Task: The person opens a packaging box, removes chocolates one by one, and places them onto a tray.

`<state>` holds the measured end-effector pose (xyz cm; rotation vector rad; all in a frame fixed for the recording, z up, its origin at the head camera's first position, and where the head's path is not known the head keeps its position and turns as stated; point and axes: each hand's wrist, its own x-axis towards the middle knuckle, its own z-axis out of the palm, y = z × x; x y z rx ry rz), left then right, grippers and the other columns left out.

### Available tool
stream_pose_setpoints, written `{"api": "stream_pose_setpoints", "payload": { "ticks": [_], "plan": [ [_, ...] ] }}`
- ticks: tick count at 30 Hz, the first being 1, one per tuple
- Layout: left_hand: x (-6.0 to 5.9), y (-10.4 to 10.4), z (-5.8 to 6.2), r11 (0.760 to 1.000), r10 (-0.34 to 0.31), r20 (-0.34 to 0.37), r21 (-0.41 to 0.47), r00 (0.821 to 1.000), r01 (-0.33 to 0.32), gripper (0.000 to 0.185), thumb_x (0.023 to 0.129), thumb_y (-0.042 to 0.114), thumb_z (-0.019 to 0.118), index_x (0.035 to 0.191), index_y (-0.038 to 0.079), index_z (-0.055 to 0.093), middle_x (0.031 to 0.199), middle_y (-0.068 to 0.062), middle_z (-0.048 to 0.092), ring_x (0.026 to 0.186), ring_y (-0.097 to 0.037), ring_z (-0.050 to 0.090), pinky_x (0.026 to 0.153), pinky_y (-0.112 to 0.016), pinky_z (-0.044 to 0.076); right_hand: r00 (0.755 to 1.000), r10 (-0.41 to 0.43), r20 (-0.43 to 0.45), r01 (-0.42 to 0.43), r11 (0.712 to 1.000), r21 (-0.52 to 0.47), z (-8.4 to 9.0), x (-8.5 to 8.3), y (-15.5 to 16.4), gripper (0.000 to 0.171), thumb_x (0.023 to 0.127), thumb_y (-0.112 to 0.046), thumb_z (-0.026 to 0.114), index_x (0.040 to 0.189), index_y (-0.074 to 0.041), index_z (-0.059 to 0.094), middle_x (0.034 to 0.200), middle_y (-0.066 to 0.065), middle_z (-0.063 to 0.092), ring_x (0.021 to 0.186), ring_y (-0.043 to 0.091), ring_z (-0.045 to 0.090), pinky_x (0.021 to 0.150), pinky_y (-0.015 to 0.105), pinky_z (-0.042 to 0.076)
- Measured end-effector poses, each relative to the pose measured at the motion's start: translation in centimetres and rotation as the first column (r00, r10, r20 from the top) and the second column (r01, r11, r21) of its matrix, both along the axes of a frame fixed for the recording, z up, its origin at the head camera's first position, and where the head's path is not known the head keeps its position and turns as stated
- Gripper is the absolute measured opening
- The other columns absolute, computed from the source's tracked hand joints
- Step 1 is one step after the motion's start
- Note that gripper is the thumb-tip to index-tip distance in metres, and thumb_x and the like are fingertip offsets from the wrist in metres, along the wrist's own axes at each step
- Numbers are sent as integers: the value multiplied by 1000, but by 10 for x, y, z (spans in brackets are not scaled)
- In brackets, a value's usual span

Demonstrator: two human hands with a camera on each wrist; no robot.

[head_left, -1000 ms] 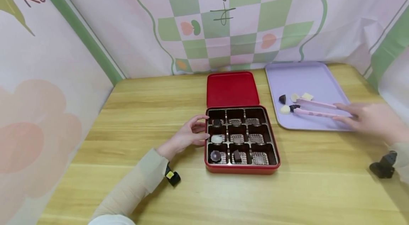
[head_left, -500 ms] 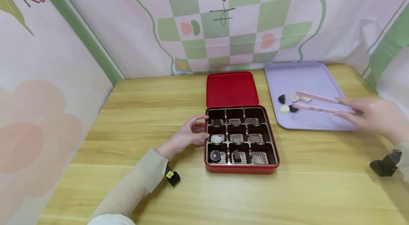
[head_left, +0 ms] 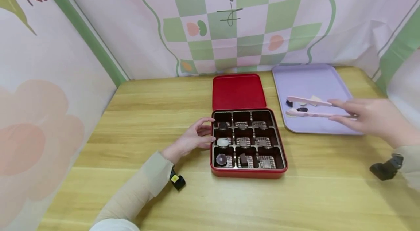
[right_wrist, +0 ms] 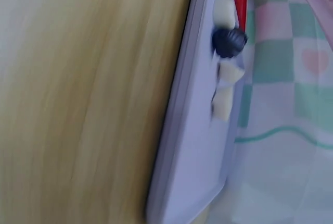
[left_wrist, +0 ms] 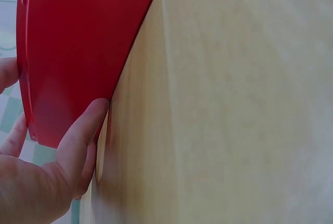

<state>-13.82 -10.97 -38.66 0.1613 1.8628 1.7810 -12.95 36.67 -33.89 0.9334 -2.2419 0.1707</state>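
Observation:
My left hand [head_left: 190, 139] rests its fingertips and thumb against the left side of a red tin box [head_left: 248, 173]; the left wrist view shows the hand [left_wrist: 52, 166] touching the tin's outer wall [left_wrist: 78, 52]. Inside the tin, a divided insert holds a dark square chocolate [head_left: 223, 125], a white chocolate [head_left: 222, 142], a dark round chocolate [head_left: 221, 159] and a dark block chocolate [head_left: 243, 159]. My right hand [head_left: 367, 114] grips pink tongs [head_left: 311, 114], arms spread, over a lilac tray [head_left: 323, 78]. Their tips overlap a dark chocolate [head_left: 289, 103] and partly hide white ones.
A white square chocolate [head_left: 316, 100] and another dark chocolate [head_left: 302, 109] lie on the tray beneath the tongs. Behind the tin lies its red lid [head_left: 238, 91], laid back on the wooden table [head_left: 157, 114]. A patterned cloth [head_left: 223, 49] hangs along the table's back edge.
My right hand has lifted the tongs off the white square chocolate and shifted them left, toward the tray's left-hand chocolates. My left hand stays at the tin.

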Motion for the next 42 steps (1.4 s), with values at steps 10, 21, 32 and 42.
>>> {"api": "stream_pose_setpoints", "payload": {
  "ticks": [10,21,32,42],
  "plan": [
    [3,0,0,1000,7,4,-2,1000,-7,62,85,-8,61,138,16,40,137,-19,41,121,-29,47,80,-41,59,991,136,10,-136,990,21,4,-3,-34,59,92,-65,37,118,-21,68,62,-2,58,46,1,35,35,24,31],
    [1,-1,-2,1000,1,2,3,1000,-1,62,85,-7,61,139,16,39,138,-20,41,119,-28,48,81,-41,59,957,290,22,-290,956,37,14,-1,-75,56,91,-63,41,113,-21,71,78,10,73,52,20,61,40,34,46],
    [1,0,0,1000,1,-1,2,1000,-1,62,85,-7,61,139,16,39,138,-19,40,121,-29,47,80,-40,59,885,465,27,-465,878,114,17,5,-117,55,96,-54,41,100,-9,73,61,-13,45,50,-4,30,39,10,24],
    [1,0,0,1000,2,-4,13,1000,-2,63,85,-8,61,140,14,39,137,-21,41,113,-26,51,80,-40,60,849,523,69,-528,838,138,15,7,-129,51,96,-52,43,99,-12,74,63,-12,52,50,-3,40,42,10,31]
  ]
}}
